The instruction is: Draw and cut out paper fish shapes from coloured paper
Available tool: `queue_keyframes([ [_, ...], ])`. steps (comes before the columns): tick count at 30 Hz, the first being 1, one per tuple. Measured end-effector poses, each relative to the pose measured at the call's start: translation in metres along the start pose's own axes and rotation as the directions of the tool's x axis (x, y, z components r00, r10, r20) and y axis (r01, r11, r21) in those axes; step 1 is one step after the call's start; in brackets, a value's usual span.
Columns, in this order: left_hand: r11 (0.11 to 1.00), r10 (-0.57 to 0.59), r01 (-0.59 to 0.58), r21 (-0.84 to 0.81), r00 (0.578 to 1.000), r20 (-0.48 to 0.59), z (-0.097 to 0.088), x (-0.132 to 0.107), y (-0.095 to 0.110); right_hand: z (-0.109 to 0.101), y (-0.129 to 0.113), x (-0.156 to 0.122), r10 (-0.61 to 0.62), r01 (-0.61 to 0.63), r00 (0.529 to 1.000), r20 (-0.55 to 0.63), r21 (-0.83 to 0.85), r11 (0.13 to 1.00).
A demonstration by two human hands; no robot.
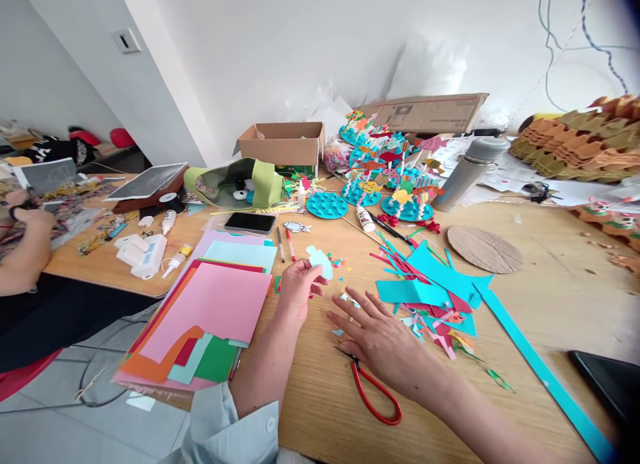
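Between the thumb and fingers of my left hand [299,284] is a pale mint paper cutout [320,261] with a rounded, notched outline. My right hand [373,327] lies palm down over the table, fingers spread, near small paper scraps [350,300]. Partly under that hand are red-handled scissors [377,401], their blades mostly covered by it. Tiny coloured paper bits [336,261] lie just beyond the cutout. To the left is a stack of coloured paper sheets [215,297], pink on top. Turquoise paper strips and offcuts [430,267] are heaped to the right.
Blue discs with paper fish [407,207] stand at the back beside a steel bottle [470,174]. A cardboard disc [485,249] lies right, a phone [250,222] and green pouch [225,184] left. Another person's arm [27,244] rests at the far-left table.
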State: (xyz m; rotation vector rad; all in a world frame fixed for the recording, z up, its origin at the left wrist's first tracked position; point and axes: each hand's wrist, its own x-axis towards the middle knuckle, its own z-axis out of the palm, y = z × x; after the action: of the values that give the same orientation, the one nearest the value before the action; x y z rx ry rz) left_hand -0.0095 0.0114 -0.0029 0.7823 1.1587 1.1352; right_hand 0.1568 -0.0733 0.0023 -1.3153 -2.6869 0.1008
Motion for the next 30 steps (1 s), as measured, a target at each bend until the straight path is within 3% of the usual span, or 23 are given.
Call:
queue_keyframes([
  [4,0.999,0.007,-0.007,-0.036,1.0,0.011,-0.001,-0.001,0.001,0.022,0.022,-0.001,-0.003,0.005,0.999,0.032,-0.039,0.999],
  [7,0.999,0.017,-0.015,-0.05,0.999,0.028,0.0,-0.002,0.001,0.024,0.035,-0.008,0.099,-0.104,0.994,-0.041,-0.145,0.984],
  [9,0.999,0.008,-0.006,-0.049,0.999,0.035,0.002,-0.003,0.001,0.023,0.037,-0.008,0.106,-0.118,0.991,-0.082,-0.15,0.982],
  [13,0.999,0.004,-0.002,-0.053,0.999,0.037,0.004,-0.005,0.001,0.022,0.03,-0.001,0.003,-0.011,0.994,-0.108,-0.074,0.997],
  [17,0.999,-0.001,0.002,-0.041,1.0,0.029,0.003,-0.005,0.002,0.012,0.017,-0.008,0.165,-0.184,0.97,-0.176,-0.1,0.978],
  [20,0.999,-0.012,0.014,-0.036,0.999,0.041,0.004,-0.005,0.002,0.004,0.001,-0.028,0.125,-0.124,0.992,-0.004,0.048,0.991],
  [22,0.999,-0.016,0.018,-0.027,0.998,0.067,0.004,-0.006,0.001,0.006,-0.009,-0.042,0.094,-0.097,0.995,0.041,0.065,0.993],
  [25,1.0,-0.02,0.021,-0.01,0.996,0.093,0.006,-0.007,0.0,0.015,-0.015,-0.057,0.077,-0.076,0.995,-0.064,0.01,0.997],
  [28,1.0,-0.018,0.018,0.0,0.994,0.104,0.006,-0.008,0.0,0.023,-0.012,-0.066,0.104,-0.095,0.979,-0.178,0.06,0.994],
  [30,1.0,-0.022,0.021,0.008,0.992,0.125,0.006,-0.009,0.001,0.024,-0.008,-0.073,0.149,-0.13,0.97,-0.194,0.109,0.986],
])
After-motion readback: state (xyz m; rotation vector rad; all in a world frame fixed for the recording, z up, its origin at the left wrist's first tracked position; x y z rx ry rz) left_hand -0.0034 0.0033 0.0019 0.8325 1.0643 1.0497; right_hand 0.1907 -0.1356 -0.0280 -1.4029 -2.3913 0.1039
